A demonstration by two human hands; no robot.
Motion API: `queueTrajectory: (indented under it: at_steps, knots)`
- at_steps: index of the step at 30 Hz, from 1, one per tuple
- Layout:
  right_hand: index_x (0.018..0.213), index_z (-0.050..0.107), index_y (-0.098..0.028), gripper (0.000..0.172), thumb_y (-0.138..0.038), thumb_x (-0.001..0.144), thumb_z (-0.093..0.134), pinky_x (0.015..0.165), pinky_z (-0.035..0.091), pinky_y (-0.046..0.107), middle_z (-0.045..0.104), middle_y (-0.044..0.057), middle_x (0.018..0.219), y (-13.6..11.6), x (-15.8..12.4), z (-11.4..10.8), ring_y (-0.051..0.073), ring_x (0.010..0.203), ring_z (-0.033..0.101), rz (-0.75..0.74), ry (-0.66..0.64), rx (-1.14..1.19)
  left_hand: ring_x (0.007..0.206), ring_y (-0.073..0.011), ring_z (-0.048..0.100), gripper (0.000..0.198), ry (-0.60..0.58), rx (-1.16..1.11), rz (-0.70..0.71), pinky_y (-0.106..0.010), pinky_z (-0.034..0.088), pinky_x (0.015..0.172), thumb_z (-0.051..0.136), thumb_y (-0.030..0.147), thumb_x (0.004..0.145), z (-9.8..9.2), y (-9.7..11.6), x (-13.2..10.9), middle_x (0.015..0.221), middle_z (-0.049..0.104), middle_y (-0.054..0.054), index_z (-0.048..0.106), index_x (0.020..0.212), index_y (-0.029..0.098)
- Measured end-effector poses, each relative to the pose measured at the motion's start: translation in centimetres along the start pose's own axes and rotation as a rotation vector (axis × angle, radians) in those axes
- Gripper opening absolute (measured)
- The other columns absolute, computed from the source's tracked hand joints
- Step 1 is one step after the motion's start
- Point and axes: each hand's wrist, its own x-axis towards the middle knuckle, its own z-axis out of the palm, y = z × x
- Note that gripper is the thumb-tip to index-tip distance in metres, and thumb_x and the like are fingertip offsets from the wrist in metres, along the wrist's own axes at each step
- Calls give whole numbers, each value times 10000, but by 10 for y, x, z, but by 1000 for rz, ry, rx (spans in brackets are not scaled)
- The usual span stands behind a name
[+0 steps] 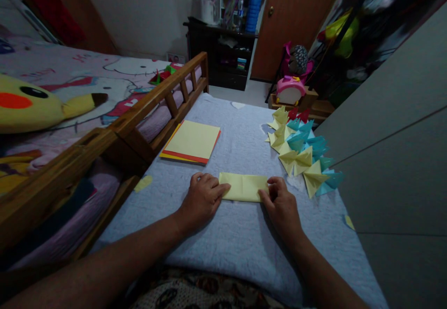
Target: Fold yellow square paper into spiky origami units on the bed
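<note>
A yellow sheet of paper [243,186], folded into a long flat strip, lies on the pale blue quilted mat [240,234] in front of me. My left hand [201,198] rests on the mat with curled fingers pressing the strip's left end. At the strip's right end my right hand [281,204] pinches the paper's edge between thumb and fingers. A stack of square coloured paper [192,142], yellow on top with red and orange below, sits further back on the left.
Several folded yellow, teal and red paper pieces [302,153] lie in a row at the right, beside a grey wall panel [394,160]. A wooden bed rail [139,118] borders the mat on the left, with a yellow plush toy [38,104] on the bed.
</note>
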Motion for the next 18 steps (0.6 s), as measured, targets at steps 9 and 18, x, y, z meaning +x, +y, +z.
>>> queueTrajectory:
  at_steps: [9, 18]
  knots:
    - [865, 636, -184, 181, -278, 897, 486, 691, 435, 306, 666, 54, 794, 6, -1, 3, 200, 713, 619, -158, -7, -130, 1057, -310, 476, 152, 103, 115, -41, -547, 373, 960, 583, 278, 951, -5, 10, -1, 1089, 606, -94, 712, 1029, 257]
    - [861, 630, -191, 175, -277, 901, 483, 670, 424, 302, 664, 50, 775, 6, 0, 4, 193, 682, 602, -177, -3, -180, 1402, -247, 432, 383, -169, -41, 455, -429, 414, 1114, 352, 203, 1063, 3, 6, -3, 1490, 539, -42, 519, 1408, 210]
